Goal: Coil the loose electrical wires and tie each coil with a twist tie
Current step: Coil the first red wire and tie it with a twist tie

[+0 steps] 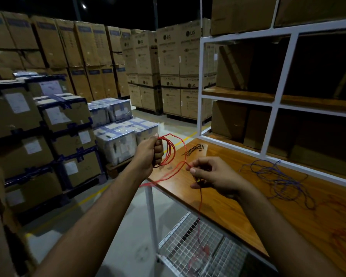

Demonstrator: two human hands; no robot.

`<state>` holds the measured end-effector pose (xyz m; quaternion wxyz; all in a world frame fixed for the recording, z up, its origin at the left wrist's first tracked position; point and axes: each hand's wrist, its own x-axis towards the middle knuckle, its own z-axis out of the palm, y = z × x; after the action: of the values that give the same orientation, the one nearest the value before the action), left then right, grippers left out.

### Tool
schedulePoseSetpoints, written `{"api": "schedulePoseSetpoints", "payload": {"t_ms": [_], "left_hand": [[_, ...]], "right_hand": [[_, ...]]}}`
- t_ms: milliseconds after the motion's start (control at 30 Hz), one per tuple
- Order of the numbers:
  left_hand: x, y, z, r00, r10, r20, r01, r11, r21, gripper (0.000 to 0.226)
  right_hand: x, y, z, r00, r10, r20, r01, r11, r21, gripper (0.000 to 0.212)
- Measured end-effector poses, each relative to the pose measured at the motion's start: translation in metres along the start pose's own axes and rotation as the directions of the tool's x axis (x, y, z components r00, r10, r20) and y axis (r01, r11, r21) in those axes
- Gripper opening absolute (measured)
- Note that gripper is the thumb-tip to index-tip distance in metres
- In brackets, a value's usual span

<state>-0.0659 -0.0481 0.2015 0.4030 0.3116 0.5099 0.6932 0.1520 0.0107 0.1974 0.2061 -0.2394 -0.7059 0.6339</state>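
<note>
Red wire (169, 151) in both hands

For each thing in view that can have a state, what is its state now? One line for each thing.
red wire: partly coiled, the rest hanging loose below the table edge
left hand: grips the red coil
right hand: pinches the loose red strand
blue wire: loose and tangled on the wooden table, not coiled
black twist ties: lying unused on the table
</note>
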Motion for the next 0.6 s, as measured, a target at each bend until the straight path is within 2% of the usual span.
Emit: {"api": "schedulePoseSetpoints", "payload": {"t_ms": [67, 133, 200, 267, 433, 600], "left_hand": [[0.001, -0.001, -0.001, 1.000, -0.008, 0.018, 0.009, 1.000, -0.018, 0.045], [0.001, -0.003, -0.002, 1.000, 0.000, 0.021, 0.001, 0.999, -0.039, 0.045], [0.000, -0.004, -0.001, 1.000, 0.006, 0.012, -0.006, 0.999, -0.048, 0.043], [-0.001, -0.005, -0.001, 1.000, 0.014, 0.002, -0.014, 1.000, -0.024, 0.042], [0.000, -0.005, 0.002, 1.000, 0.025, -0.002, -0.025, 0.999, -0.039, 0.040], [0.001, -0.008, 0.006, 1.000, 0.017, -0.016, -0.017, 1.000, -0.026, 0.040]], "right_hand": [[-0.004, -0.005, 0.000, 0.999, -0.047, -0.022, 0.049, 0.994, 0.098, 0.017], [-0.003, -0.007, -0.002, 0.991, -0.061, -0.119, 0.088, 0.968, 0.236, 0.017], [0.002, -0.004, -0.005, 0.974, -0.020, -0.224, 0.113, 0.905, 0.411, 0.013], [0.006, 0.003, -0.007, 0.959, 0.033, -0.282, 0.113, 0.867, 0.485, 0.011], [0.009, 0.021, 0.009, 0.957, 0.101, -0.272, 0.010, 0.926, 0.378, 0.010], [0.003, 0.014, 0.021, 0.986, 0.021, -0.167, 0.035, 0.944, 0.329, 0.016]]}}
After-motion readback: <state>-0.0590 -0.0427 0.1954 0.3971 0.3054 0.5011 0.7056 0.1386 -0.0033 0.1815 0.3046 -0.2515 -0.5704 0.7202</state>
